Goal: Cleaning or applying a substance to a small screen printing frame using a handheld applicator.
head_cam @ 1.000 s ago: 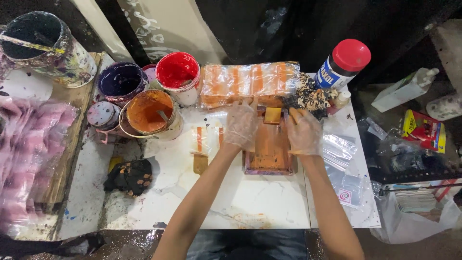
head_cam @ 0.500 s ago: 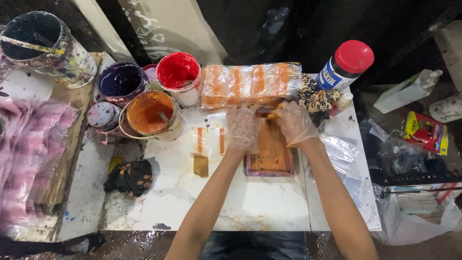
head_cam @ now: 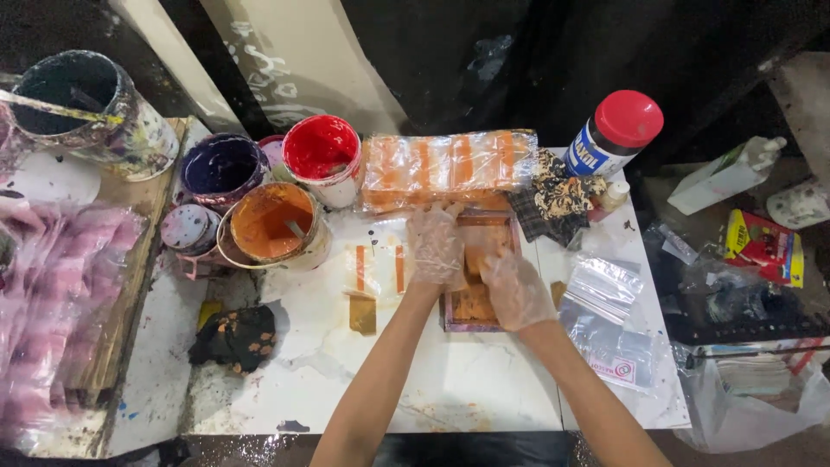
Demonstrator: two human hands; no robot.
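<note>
Orange-stained tray (head_cam: pixel 478 285), a small rectangular frame with a purple rim, lay on the white marble tabletop (head_cam: pixel 372 380) just in front of the person, and both gloved hands worked over it; the right hand (head_cam: pixel 517 290) rested on the tray's right half with its fingers curled downward, apparently pressing or rubbing something small and orange, though whether they pinched it or only pushed on it could not be told; the left hand (head_cam: pixel 435 246) lay flat and spread along the tray's left edge, holding nothing, seemingly steadying the frame; to do this well, the judgement was that the left palm should keep the tray pinned while the right pressed evenly, so wet colour did not smear onto the marble. Just left of the tray sat a clear sheet with two orange stripes (head_cam: pixel 379 268), with a tan scraper-like piece (head_cam: pixel 362 313) below it and a dark stained rag (head_cam: pixel 235 335) further left; clear zip bags (head_cam: pixel 605 320) lay to the right. Beyond stood an orange paint tub (head_cam: pixel 272 223), a red one (head_cam: pixel 322 154), a dark purple one (head_cam: pixel 222 169), a wrapped block of orange-striped pieces (head_cam: pixel 448 166), a patterned cloth (head_cam: pixel 558 197) and a red-capped bottle (head_cam: pixel 616 131). The tray's contents were largely hidden beneath the hands.
</note>
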